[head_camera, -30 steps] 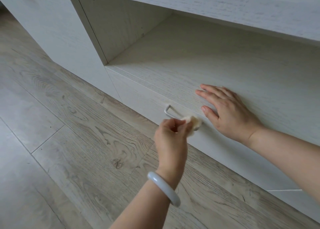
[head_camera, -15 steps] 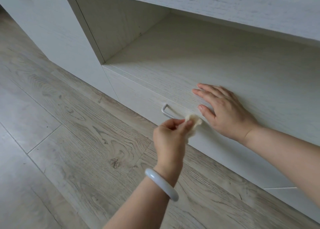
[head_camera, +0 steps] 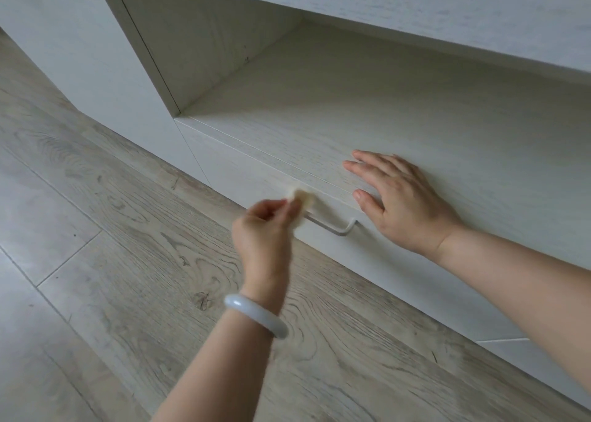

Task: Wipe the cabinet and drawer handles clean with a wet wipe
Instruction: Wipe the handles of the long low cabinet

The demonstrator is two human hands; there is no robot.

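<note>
- Pinching a small wet wipe [head_camera: 300, 198] at frame centre, the left hand [head_camera: 262, 230] holds it against what seems the left end of the drawer handle [head_camera: 332, 226].
- Right hand [head_camera: 403, 204] lies flat, fingers spread, on the shelf [head_camera: 319, 127] right of centre.
- White bangle [head_camera: 256, 316] circles the left wrist.

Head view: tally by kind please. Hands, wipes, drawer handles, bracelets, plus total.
Hands: 2, left hand and right hand
Wet wipe: 1, pinched by the left hand at the handle
Drawer handle: 1
White bangle: 1, on the left wrist
Total: 5
</note>
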